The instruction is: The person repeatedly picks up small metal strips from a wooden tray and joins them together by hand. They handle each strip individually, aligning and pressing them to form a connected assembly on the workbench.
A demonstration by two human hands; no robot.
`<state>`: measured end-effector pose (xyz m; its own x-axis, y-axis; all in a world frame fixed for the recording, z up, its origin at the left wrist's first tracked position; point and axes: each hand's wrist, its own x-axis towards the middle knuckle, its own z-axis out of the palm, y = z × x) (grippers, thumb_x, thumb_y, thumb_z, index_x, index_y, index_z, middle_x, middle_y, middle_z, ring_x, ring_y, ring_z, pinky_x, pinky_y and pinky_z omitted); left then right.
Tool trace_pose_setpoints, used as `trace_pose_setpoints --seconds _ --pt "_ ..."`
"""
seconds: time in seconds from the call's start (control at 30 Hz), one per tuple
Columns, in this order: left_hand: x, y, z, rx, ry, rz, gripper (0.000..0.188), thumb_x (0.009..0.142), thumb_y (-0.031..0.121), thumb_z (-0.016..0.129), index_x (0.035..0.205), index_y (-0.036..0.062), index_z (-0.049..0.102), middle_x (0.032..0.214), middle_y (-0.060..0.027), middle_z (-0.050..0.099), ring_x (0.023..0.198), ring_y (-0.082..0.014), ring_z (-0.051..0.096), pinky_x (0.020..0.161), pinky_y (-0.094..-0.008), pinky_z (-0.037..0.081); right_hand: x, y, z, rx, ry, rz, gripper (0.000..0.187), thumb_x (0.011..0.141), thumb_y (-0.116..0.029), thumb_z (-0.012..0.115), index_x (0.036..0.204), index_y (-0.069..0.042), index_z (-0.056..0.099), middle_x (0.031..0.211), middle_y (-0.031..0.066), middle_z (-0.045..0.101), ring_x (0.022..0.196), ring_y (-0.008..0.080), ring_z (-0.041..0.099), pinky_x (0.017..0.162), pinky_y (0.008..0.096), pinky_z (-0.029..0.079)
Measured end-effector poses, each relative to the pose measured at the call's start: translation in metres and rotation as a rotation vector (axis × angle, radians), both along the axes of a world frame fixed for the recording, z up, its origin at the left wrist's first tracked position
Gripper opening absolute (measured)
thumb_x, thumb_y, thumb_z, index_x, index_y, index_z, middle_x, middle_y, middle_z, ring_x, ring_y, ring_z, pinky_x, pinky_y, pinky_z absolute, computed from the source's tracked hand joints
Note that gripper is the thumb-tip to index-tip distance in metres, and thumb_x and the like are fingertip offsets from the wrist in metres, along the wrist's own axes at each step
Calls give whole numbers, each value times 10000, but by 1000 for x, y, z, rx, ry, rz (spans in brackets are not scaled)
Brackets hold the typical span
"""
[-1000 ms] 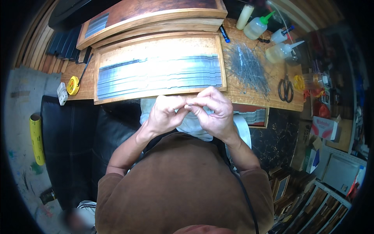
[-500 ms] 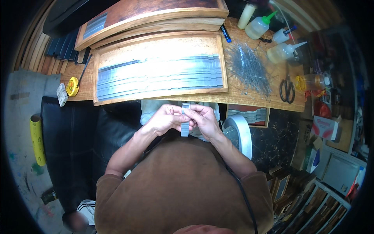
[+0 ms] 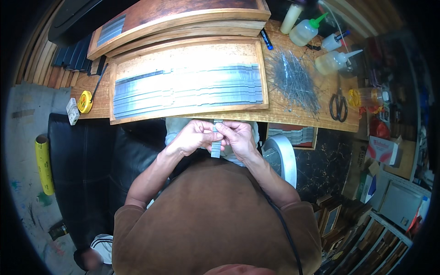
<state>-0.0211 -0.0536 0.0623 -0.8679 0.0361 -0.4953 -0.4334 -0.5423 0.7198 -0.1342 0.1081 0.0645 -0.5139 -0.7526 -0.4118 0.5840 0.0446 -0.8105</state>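
Between my two hands, just off the table's front edge, is a short grey metal strip (image 3: 215, 150) marked by crosswise lines. My left hand (image 3: 193, 137) pinches it from the left, thumb across its face. From the right, my right hand (image 3: 238, 138) grips the same strip with its thumb near the middle. The strip points away from me, its near end showing below my fingers and its far end at the table edge. Beyond my hands lies a shallow wooden tray (image 3: 192, 115) with rows of thin grey metal strips (image 3: 188, 91) in it.
More wooden trays (image 3: 197, 28) are stacked behind. To the right on the table (image 3: 220, 113) lie a heap of thin wires (image 3: 293, 82), squeeze bottles (image 3: 304, 33), a blue marker (image 3: 266, 40) and black scissors (image 3: 338, 106). A yellow tape measure (image 3: 85, 101) sits at the left. Beside me stands a black seat (image 3: 78, 160).
The strip has shifted slightly away from me and tilted a little in my fingers. Both hands keep hold of it in nearly the same place.
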Motion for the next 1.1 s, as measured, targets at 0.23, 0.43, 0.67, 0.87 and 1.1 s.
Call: trace_pose_setpoints --seconds 0.23,0.43,0.67,0.87,1.1 --pt "-1 3 11 -127 23 -19 172 1019 126 722 1123 -2 774 953 -87 814 832 -154 791 645 -219 593 -2 2 -5 7 18 32 180 1018 -148 745 974 24 777 786 21 716 596 38 598 500 192 462" --pt "-1 2 9 -97 35 -10 159 1020 134 723 1104 15 786 944 -74 812 832 -141 780 646 -226 579 -1 0 -5 -27 -39 -9 166 1005 -126 759 1019 38 784 805 31 727 615 39 610 512 194 472" --pt "7 7 8 -238 130 -1 126 1024 85 720 1081 -3 790 956 -67 801 886 -111 737 784 -263 576 4 4 0 16 160 44 177 991 -91 769 1089 56 776 808 43 727 611 53 614 532 216 502" --pt "22 34 13 -354 220 148 144 1012 69 747 1113 -22 793 973 -32 794 884 -57 670 794 -246 551 7 8 24 57 657 94 93 923 -66 814 1003 -20 828 814 16 640 653 69 520 590 244 435" --pt "24 32 31 -416 110 45 143 999 147 784 1015 7 813 793 9 764 689 -27 576 639 -237 491 14 8 18 67 641 45 126 970 -131 797 954 -7 815 765 22 616 646 86 527 574 270 427"
